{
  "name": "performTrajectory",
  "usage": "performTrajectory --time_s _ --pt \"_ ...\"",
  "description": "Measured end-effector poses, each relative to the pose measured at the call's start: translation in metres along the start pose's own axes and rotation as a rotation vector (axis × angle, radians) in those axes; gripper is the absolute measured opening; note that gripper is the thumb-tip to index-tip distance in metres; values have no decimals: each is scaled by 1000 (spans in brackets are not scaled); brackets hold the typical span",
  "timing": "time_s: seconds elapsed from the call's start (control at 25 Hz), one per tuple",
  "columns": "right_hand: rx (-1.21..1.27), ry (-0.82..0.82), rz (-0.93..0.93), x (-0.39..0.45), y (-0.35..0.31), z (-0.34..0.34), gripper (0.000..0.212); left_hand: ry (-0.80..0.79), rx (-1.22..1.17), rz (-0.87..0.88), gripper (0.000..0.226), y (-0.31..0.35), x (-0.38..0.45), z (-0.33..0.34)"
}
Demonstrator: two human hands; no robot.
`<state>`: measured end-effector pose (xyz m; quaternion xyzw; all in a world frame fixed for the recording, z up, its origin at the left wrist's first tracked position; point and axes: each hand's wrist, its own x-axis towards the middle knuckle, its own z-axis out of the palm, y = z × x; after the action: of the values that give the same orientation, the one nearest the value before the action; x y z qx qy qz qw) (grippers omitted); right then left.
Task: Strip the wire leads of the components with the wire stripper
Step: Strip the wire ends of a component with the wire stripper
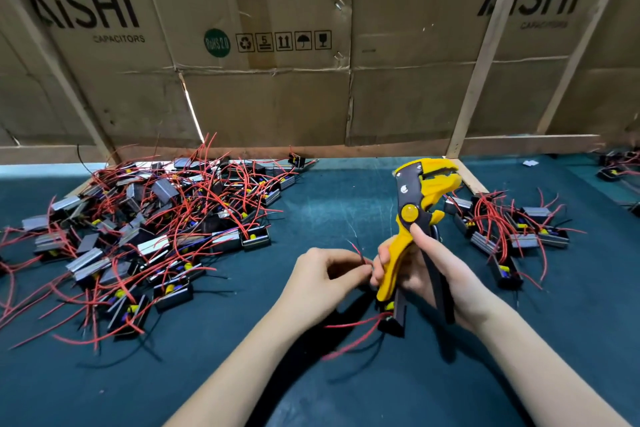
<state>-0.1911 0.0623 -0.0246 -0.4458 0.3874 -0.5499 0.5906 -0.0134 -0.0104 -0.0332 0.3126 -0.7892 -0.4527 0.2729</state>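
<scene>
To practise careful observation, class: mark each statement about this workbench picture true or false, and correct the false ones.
1. The right hand holds a yellow and black wire stripper upright. True.
2. The left hand rests flat on the mat, holding nothing. False: it pinches a red wire lead next to the stripper's handles.
3. The larger pile of components lies to the person's left. True.
4. The wall behind the bench is bare metal. False: it is brown cardboard printed with AiSHi.
5. The work surface is a white cloth. False: it is a dark teal mat.
</scene>
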Motion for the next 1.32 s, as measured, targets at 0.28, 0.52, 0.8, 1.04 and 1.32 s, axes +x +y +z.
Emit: performTrajectory --time_s 0.28,0.52,0.8,1.04,1.32 --pt "21 182 -86 -3 -6 -2 48 216 -403 -87 9 -2 5 -15" --pt "-755 648 -232 -9 -11 -30 36 360 -385 -126 4 -8 8 -20" --pt "-1752 935 -386 -9 -1 -42 52 282 -346 -115 13 -11 7 -22" --pt "-1773 950 -358 -5 4 -41 48 185 -344 -37 12 -10 8 -18" --pt "-1823 878 -378 0 10 -30 49 203 -311 -16 15 -13 9 -15"
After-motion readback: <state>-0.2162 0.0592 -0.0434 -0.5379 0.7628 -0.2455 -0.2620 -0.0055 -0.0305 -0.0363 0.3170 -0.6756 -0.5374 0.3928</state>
